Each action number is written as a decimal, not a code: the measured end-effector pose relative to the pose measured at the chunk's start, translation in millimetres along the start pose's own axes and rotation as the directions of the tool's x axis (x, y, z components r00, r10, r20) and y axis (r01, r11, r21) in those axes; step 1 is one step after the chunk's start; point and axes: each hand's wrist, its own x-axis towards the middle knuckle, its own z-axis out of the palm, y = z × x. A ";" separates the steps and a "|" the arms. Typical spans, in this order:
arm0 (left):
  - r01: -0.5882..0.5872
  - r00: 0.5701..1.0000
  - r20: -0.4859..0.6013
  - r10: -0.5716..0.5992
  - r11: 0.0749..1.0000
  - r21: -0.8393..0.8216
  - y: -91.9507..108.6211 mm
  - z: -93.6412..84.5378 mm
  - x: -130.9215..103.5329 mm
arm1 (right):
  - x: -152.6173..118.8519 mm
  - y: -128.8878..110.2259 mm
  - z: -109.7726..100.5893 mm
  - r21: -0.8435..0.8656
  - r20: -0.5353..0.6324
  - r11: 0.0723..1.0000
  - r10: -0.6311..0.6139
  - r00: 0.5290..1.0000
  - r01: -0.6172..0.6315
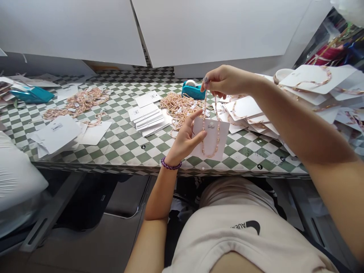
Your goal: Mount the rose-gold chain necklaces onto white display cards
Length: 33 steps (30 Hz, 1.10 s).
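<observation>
My left hand, with a purple bead bracelet at its wrist, grips the left side of a white jewelry card. Its thumb lies over the card's front and the other fingers reach up along the edge. A pink and gold beaded necklace hangs in a loop down the front of this card. Above it, my right hand pinches the top of the necklace between its fingertips. Behind my hands lies a heap of similar necklaces, beside a teal tape dispenser.
A stack of white cards lies left of the heap. Carded necklaces pile up at the right. Farther left are more necklaces, cards and another teal dispenser. White panels stand behind the checkered table.
</observation>
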 end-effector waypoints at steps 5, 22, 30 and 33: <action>-0.043 0.999 -0.020 0.042 0.998 -0.056 -1.0 -0.4 -0.2 | -14.0 12.0 17.0 0.053 -0.072 0.992 0.121 0.990 -0.117; -0.302 0.951 -0.068 0.300 0.953 -0.022 -6.5 -2.4 4.8 | -109.2 26.0 137.1 0.647 -0.589 0.708 0.231 0.775 0.281; -0.351 0.936 -0.026 0.350 0.936 -0.026 -2.0 -2.4 6.5 | -115.6 23.5 155.5 0.490 -0.722 0.794 0.139 0.678 0.359; -0.364 0.931 -0.026 0.364 0.931 0.000 -0.7 -3.5 7.0 | -116.8 16.0 158.4 0.449 -0.737 0.812 0.102 0.668 0.372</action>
